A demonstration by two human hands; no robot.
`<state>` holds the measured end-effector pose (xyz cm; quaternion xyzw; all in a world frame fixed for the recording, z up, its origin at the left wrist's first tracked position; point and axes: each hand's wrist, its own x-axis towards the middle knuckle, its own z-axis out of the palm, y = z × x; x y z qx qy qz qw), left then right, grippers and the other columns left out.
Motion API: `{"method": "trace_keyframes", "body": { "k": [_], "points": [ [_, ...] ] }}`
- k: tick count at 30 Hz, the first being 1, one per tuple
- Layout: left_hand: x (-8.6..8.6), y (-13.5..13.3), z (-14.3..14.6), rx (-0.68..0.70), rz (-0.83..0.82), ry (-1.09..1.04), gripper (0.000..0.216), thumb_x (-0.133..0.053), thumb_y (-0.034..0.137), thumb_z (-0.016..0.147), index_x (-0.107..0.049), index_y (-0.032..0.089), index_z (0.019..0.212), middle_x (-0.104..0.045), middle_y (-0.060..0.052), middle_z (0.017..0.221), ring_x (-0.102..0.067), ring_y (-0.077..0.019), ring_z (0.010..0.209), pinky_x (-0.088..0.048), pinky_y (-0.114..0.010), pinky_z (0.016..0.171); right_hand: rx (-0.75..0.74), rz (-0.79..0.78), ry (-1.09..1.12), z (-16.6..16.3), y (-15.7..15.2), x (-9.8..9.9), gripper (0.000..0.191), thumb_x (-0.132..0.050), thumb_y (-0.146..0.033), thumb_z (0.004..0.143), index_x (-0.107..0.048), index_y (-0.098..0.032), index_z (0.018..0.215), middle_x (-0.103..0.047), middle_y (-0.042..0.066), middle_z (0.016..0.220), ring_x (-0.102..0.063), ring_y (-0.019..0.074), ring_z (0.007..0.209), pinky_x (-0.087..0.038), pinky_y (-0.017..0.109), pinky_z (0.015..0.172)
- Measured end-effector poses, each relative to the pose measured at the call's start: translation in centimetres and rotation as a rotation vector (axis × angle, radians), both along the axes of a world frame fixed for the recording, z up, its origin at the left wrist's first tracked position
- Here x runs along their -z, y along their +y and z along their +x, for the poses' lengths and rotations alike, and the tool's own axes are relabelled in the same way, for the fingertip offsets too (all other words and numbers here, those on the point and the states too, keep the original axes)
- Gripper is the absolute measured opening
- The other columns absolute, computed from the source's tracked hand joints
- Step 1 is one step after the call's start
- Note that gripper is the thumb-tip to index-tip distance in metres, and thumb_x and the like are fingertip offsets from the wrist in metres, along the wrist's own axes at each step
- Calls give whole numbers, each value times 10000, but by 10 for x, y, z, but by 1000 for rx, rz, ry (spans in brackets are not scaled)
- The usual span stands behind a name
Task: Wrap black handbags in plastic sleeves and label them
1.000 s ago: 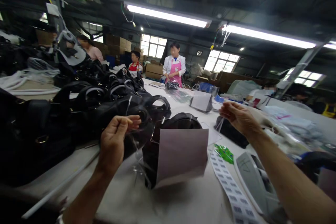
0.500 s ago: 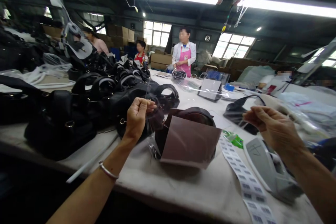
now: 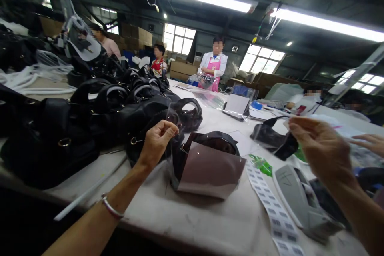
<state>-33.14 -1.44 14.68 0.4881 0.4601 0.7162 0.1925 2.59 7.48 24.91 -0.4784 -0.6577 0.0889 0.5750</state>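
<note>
In the head view my left hand (image 3: pixel 160 140) is closed in a pinch on the left edge of a clear plastic bag (image 3: pixel 170 156). To the right, my right hand (image 3: pixel 321 148) is raised with fingers pinched at the bag's other side, where the thin film is hard to see. Between my hands a black handbag (image 3: pixel 220 139) stands on the table inside the plastic bag. A brownish card (image 3: pixel 211 171) covers its front, and the handle arches above the card.
Several black handbags (image 3: pixel 144 124) crowd the left. At right lie a barcode label strip (image 3: pixel 271 208), a grey label dispenser (image 3: pixel 295 196), a green packet (image 3: pixel 261 165) and another black handbag (image 3: pixel 270 136). A co-worker's hand (image 3: pixel 370 144) shows at the right edge. A person in a pink apron (image 3: pixel 214 64) stands behind the table.
The view has shifted slightly. My right hand has turned and come a little closer, still pinched. A co-worker's hand has come into view at the right edge.
</note>
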Motion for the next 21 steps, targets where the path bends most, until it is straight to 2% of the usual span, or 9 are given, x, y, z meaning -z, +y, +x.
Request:
{"method": "trace_keyframes", "body": {
  "k": [2,4,8,10,12,14,16,19,21],
  "points": [
    [-6,0,3,-24,43,0,240,-683,412,873,-678,183,803,-691,-9,785,-630,-145,752,-492,-243,726,-19,206,-122,-25,-15,-17,259,-692,-414,835,-717,-256,1039,-731,70,1086,-688,241,1014,-523,430,987],
    [-13,1,5,-21,82,-33,229,-670,404,887,-680,184,824,-698,-10,803,-639,-145,766,-504,-246,742,-171,225,-277,-54,-22,-30,207,-653,-394,877,-728,-258,1013,-739,59,1051,-692,233,988,-535,411,955],
    [-27,1,8,-10,121,-63,236,-645,396,905,-679,176,827,-704,-22,819,-648,-150,772,-522,-252,740,-471,-51,-536,-101,-8,-36,200,-674,-402,865,-763,-269,986,-760,47,937,-713,234,868,-585,374,808],
    [-32,0,6,-13,135,-52,236,-650,387,900,-678,170,812,-702,-22,804,-642,-146,759,-517,-244,725,-561,-235,-508,-115,3,-36,205,-708,-417,833,-773,-247,927,-754,64,896,-715,226,771,-603,331,656],
    [-36,0,4,-16,142,-46,231,-660,378,891,-676,167,800,-697,-19,792,-636,-141,748,-512,-239,720,-618,-408,-399,-122,13,-37,253,-762,-455,767,-759,-213,843,-742,88,874,-707,220,692,-570,280,480],
    [-39,0,0,-20,135,-47,227,-659,370,892,-675,166,795,-694,-17,787,-633,-139,742,-511,-240,722,-641,-553,-329,-123,21,-40,323,-817,-486,680,-737,-196,799,-738,96,851,-681,199,606,-489,235,354],
    [-40,0,-2,-11,121,-49,223,-653,366,896,-673,168,796,-694,-14,782,-632,-138,735,-510,-241,718,-610,-638,-384,-120,27,-43,354,-834,-488,644,-731,-197,817,-735,66,755,-600,136,471,-382,193,300],
    [-41,1,-2,31,108,-42,214,-654,360,898,-673,167,807,-699,-16,793,-637,-141,743,-510,-241,722,-501,-660,-655,-114,33,-48,308,-784,-492,704,-738,-198,782,-614,-21,474,-428,67,348,-274,175,328],
    [-42,1,-1,52,111,-35,206,-656,349,898,-671,164,809,-697,-17,803,-639,-140,752,-507,-237,725,-498,-702,-847,-114,30,-52,317,-746,-515,735,-736,-200,706,-522,-45,394,-401,66,362,-264,187,365]
  ]
}}
